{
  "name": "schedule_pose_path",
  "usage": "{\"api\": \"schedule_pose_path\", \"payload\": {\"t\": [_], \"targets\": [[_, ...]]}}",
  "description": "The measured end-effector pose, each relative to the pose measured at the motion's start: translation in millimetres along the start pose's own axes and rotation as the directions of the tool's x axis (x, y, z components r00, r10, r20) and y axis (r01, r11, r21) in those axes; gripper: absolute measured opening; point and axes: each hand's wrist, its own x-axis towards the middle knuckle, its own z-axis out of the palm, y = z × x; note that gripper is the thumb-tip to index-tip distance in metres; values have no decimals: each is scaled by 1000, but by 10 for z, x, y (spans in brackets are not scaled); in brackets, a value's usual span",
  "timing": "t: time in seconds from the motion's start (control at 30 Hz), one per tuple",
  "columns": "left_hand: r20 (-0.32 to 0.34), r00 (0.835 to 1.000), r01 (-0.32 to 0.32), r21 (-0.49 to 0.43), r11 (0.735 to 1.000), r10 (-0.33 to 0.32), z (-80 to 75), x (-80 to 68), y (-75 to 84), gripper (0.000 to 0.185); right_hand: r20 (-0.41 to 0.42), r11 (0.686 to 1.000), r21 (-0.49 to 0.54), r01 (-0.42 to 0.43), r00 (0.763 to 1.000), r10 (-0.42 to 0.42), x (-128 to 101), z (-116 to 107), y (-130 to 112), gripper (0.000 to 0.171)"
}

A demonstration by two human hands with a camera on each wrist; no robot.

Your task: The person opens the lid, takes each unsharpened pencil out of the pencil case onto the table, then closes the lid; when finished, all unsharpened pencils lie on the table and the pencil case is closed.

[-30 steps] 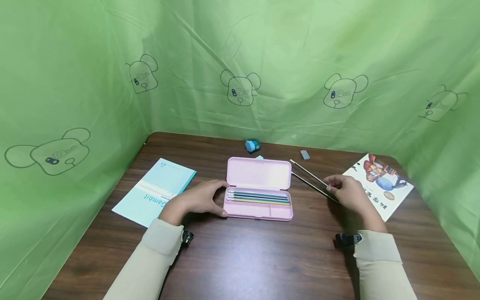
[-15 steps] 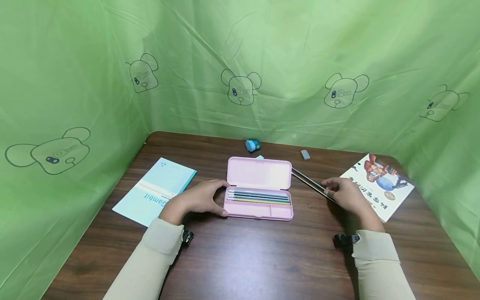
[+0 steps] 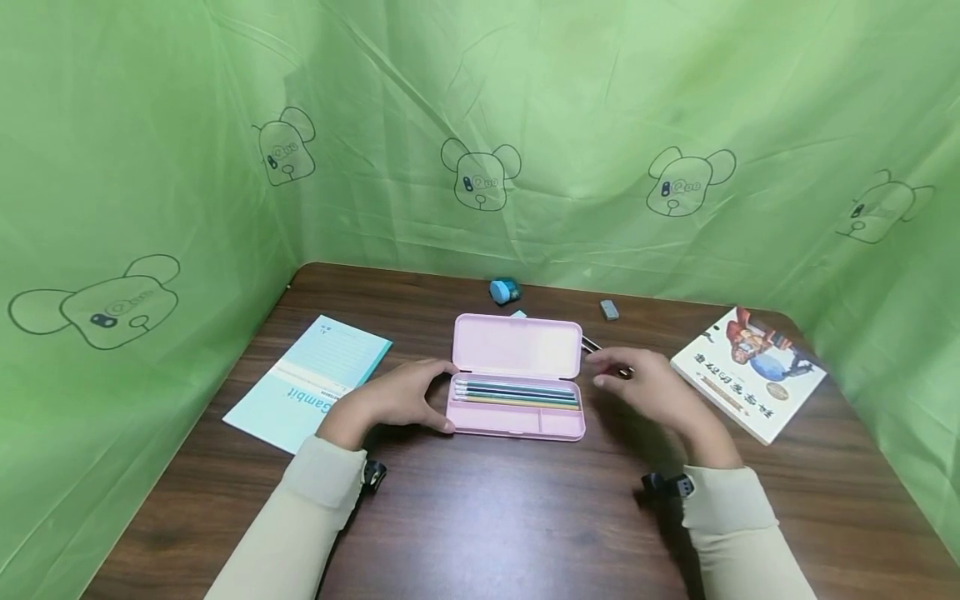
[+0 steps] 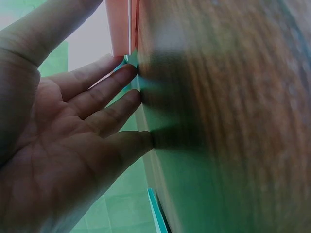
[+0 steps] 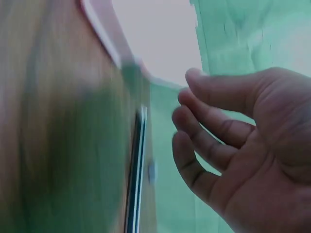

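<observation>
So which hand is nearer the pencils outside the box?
The right hand: its fingers are close to the loose pencils but apart. The left hand is at the left end of the pink box.

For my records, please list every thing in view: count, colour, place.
Pencil case: 1, pink, centre
Pencils: several, multicoloured, inside case
Loose pencils: apparently 2, dark, beside case
Notebook: 1, pale blue, left
Book: 1, white, right
Rounded object: 1, blue, back
Small block: 1, grey-blue, back
Half-hidden piece: 1, pale blue, behind case
Table: 1, brown, beneath
Curtain: count unclear, green, around
Sleeves: 2, cream, foreground
Wristbands: 2, black, beside sleeves
Left hand: 1, touching case
Right hand: 1, beside case
</observation>
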Motion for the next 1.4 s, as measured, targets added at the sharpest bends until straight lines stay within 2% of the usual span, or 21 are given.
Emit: {"api": "schedule_pose_path", "payload": {"t": [0.13,0.27,0.43,1.07,1.23,1.3,1.4], "targets": [[-2,1000,-2,1,1000,2,3,7,9,88,134,998,32,57,989,-60,30,214,-235,32],[-3,1000,-5,8,1000,5,9,17,13,87,192,993,-66,103,977,-89,42,368,-324,34],[-8,1000,-9,9,1000,9,16,20,11,87,193,983,-135,126,976,-99,46,436,-352,34],[1,1000,-9,12,1000,9,1,3,5,85,218,981,-80,176,964,-155,51,492,-346,32],[-1,1000,-11,11,1000,11,7,-6,-14,85,155,982,-31,187,971,-180,42,427,-319,28],[-2,1000,-11,8,1000,11,7,-7,-19,85,78,985,-11,171,982,-169,37,342,-285,27],[-6,1000,-17,11,1000,18,9,0,-24,86,-90,993,-20,119,989,-120,24,164,-166,26]]}}
